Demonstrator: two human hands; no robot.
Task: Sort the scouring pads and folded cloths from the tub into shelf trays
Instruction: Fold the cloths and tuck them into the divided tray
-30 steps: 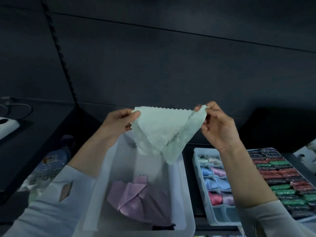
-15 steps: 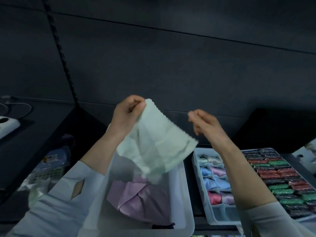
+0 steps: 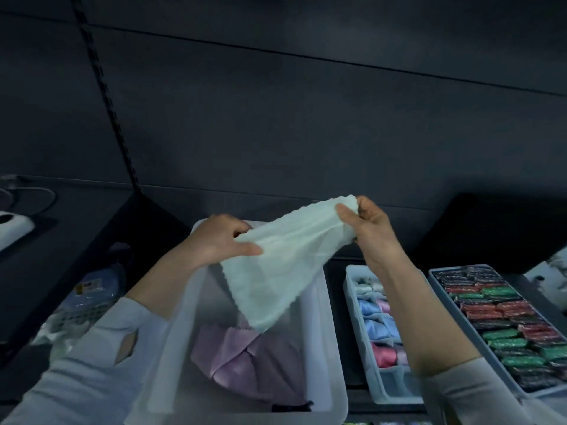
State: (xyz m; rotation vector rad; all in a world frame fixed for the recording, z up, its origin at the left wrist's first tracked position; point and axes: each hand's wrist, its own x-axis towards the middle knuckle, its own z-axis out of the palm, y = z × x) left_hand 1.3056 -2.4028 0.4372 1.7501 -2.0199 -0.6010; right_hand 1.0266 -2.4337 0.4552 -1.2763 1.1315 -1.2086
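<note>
A pale green cloth (image 3: 285, 259) with a zigzag edge hangs stretched between both hands above the white tub (image 3: 325, 348). My left hand (image 3: 221, 240) pinches its lower left part between thumb and fingers. My right hand (image 3: 368, 228) pinches its upper right corner, held higher. Purple cloths (image 3: 245, 360) lie loose in the tub's bottom. To the right, a divided tray (image 3: 379, 391) holds folded blue, pink and pale cloths. Further right, a tray (image 3: 441, 289) is packed with green, red and dark scouring pads.
Dark shelf panels fill the back. A basket with packaged items (image 3: 89, 299) sits at the left beside the tub. A white device with a cable (image 3: 12, 225) lies on the far left shelf. A dark block (image 3: 497, 231) stands behind the pad tray.
My right hand let go of the cloth, then took hold of its upper corner again. My left hand dropped lower, and the cloth is stretched out between both hands once more.
</note>
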